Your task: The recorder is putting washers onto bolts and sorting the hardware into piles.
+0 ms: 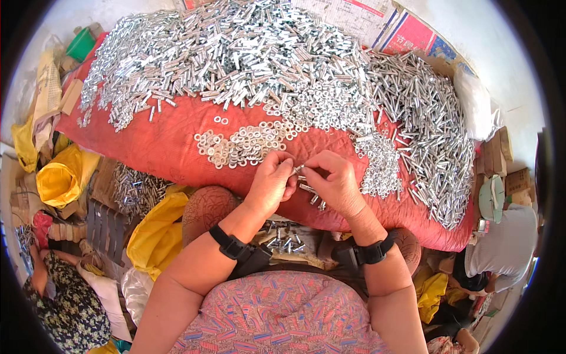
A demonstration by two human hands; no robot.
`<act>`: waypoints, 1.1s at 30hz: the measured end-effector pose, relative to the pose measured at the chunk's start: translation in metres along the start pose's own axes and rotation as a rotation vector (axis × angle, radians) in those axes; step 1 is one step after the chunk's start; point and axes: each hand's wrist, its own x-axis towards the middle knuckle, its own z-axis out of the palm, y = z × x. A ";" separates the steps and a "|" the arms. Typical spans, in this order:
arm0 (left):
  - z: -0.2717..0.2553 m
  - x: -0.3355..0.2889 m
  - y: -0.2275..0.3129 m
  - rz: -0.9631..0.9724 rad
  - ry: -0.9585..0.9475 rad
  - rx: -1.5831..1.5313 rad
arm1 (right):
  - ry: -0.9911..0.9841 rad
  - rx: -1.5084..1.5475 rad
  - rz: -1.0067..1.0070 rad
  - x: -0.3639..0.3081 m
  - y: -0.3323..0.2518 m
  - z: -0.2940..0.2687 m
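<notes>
My left hand (pixel 272 183) and my right hand (pixel 337 182) meet above the near edge of a red cloth surface (pixel 159 144). Between their fingertips is a small metal bolt (pixel 298 169). My left thumb and fingers pinch one end, and my right fingers close at the other; any small part on it is too tiny to make out. Several metal bolts (pixel 311 194) show just below my right hand. Flat washers (pixel 242 144) lie loose beyond my left hand, and a patch of nuts (pixel 380 165) lies to the right of my right hand.
A large heap of metal sleeves (pixel 236 53) covers the far side; long bolts (pixel 433 130) are piled at right. Finished-looking bolts (pixel 286 243) lie below, between my knees. Yellow sacks (pixel 156 236) stand at left. Co-workers sit at lower left (pixel 68 295) and right (pixel 501 248).
</notes>
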 end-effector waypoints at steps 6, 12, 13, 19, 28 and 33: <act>-0.001 -0.001 0.000 -0.032 -0.020 0.110 | 0.044 -0.079 -0.083 -0.013 -0.002 0.006; -0.001 -0.001 0.003 -0.062 -0.079 0.033 | 0.099 -0.217 -0.247 -0.022 -0.007 0.008; -0.002 -0.001 0.004 -0.060 -0.077 0.034 | 0.100 -0.215 -0.249 -0.023 -0.009 0.009; -0.003 -0.003 0.003 -0.198 -0.142 -0.083 | 0.114 -0.082 -0.089 -0.026 -0.008 0.008; -0.005 -0.002 0.001 -0.184 -0.182 -0.087 | 0.067 0.198 0.191 -0.027 0.001 0.007; -0.005 -0.004 0.002 -0.056 -0.224 0.109 | -0.101 0.429 0.368 -0.023 -0.009 -0.005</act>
